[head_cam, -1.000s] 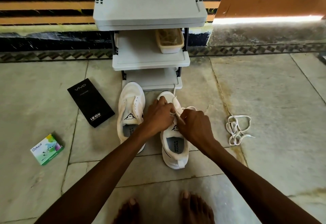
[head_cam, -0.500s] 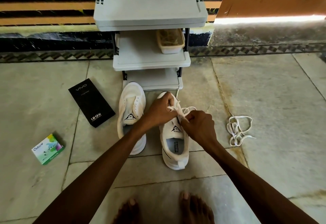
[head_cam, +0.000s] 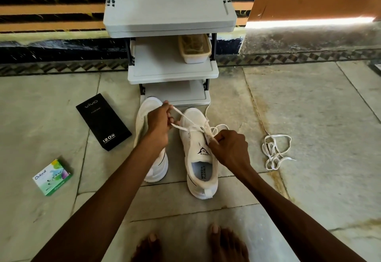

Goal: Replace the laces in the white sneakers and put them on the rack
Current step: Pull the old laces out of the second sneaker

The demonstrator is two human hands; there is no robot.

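Two white sneakers stand on the stone floor before a grey rack (head_cam: 172,71). The right sneaker (head_cam: 200,158) carries a white lace (head_cam: 186,126) partly threaded through its eyelets. My left hand (head_cam: 159,124) pinches one end of that lace and holds it taut up and to the left, above the left sneaker (head_cam: 145,113), which my forearm partly hides. My right hand (head_cam: 231,148) grips the lace at the right sneaker's upper eyelets, beside the tongue. A second loose white lace (head_cam: 275,151) lies tangled on the floor to the right.
A black box (head_cam: 103,121) lies left of the sneakers and a small green box (head_cam: 52,177) farther left. A cream basket (head_cam: 194,48) sits on the rack's middle shelf. My bare feet (head_cam: 191,245) are at the bottom edge. A wall runs behind.
My left hand has pulled the lace end away from the right sneaker, up and to the left, drawing it taut. My right hand stays at the eyelets.
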